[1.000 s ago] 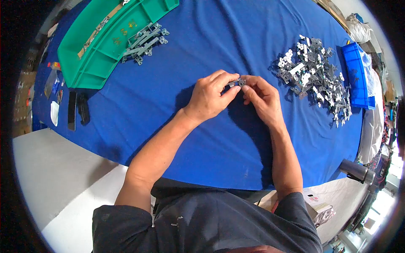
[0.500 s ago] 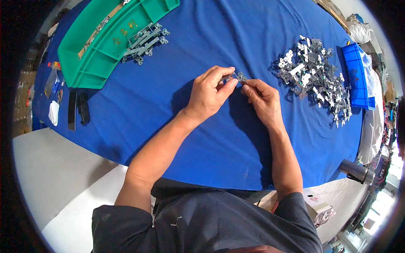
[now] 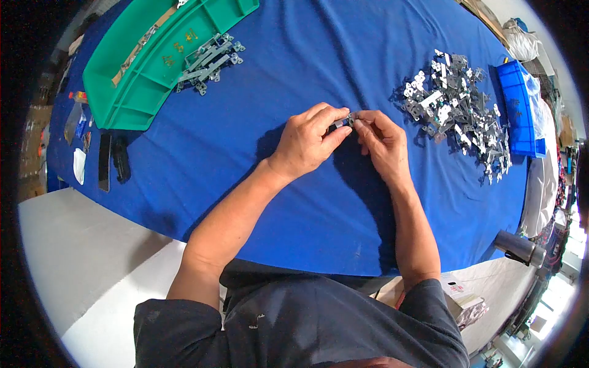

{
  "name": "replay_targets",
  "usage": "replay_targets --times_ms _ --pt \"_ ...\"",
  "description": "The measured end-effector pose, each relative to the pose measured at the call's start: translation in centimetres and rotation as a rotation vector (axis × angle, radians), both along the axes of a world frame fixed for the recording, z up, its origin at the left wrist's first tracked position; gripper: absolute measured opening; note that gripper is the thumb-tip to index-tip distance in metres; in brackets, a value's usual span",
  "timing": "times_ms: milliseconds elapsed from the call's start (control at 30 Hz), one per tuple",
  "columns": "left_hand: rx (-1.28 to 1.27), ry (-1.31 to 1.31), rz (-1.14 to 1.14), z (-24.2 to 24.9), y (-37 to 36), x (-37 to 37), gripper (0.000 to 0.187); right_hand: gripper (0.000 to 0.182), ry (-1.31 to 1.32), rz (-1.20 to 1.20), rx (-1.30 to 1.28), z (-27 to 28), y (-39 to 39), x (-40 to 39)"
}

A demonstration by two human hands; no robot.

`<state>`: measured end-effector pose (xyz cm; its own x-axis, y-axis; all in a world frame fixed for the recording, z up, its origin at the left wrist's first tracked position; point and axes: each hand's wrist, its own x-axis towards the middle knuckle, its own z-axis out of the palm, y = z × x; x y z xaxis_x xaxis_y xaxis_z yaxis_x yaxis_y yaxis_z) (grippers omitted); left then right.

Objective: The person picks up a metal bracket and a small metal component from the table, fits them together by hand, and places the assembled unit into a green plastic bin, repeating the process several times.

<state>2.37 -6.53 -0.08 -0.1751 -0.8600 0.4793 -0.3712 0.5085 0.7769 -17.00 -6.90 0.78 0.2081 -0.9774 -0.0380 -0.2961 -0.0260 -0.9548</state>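
A small metal bracket [image 3: 342,122] is pinched between the thumb and fingers of my left hand [image 3: 307,138]. My right hand [image 3: 385,142] has its thumb and forefinger closed at the bracket's right end. Both hands hold it above the blue cloth, with fingers covering much of it. To the upper left lies a neat pile of long metal brackets [image 3: 211,63] beside the green bin. On the right spreads a large loose heap of metal parts [image 3: 454,101].
A green bin [image 3: 144,95] stands at the upper left on the blue cloth [image 3: 294,227], and a blue bin [image 3: 517,110] at the right edge. Black strips [image 3: 105,162] lie at the left. A metal flask [image 3: 520,248] is at the lower right.
My left hand has shifted slightly right with the bracket, which now shows less between the hands. The fingertips of both hands are closer together.
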Motion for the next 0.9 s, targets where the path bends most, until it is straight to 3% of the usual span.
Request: replay_targets --times_ms 67,200,333,433,567,833,900 --pt "0.002 -0.003 -0.015 0.0 0.0 0.0 0.026 0.013 -0.013 -0.034 -0.142 -0.7 -0.2 -0.2" --pt "0.047 0.049 0.04 0.2 0.1 0.0 0.025 0.015 -0.292 -0.174 0.095 0.2 -0.2 0.0" --pt "0.078 0.126 0.114 0.5 -0.1 0.3 0.025 0.017 0.014 -0.015 -0.011 0.2 0.1 0.1" --pt "0.09 0.137 0.115 0.5 -0.1 0.2 0.025 0.016 0.052 0.021 -0.058 -0.1 0.1 0.0" --pt "0.168 0.157 0.106 0.3 0.0 0.3 0.025 0.015 0.014 -0.021 -0.055 0.4 0.2 0.4" --pt "0.068 0.035 0.075 0.1 0.0 0.1 0.027 0.013 0.032 -0.041 0.04 0.1 0.1 0.0" --pt "0.045 0.009 0.059 0.0 0.0 0.0 0.028 0.013 -0.191 -0.07 0.016 0.1 0.2 0.5"
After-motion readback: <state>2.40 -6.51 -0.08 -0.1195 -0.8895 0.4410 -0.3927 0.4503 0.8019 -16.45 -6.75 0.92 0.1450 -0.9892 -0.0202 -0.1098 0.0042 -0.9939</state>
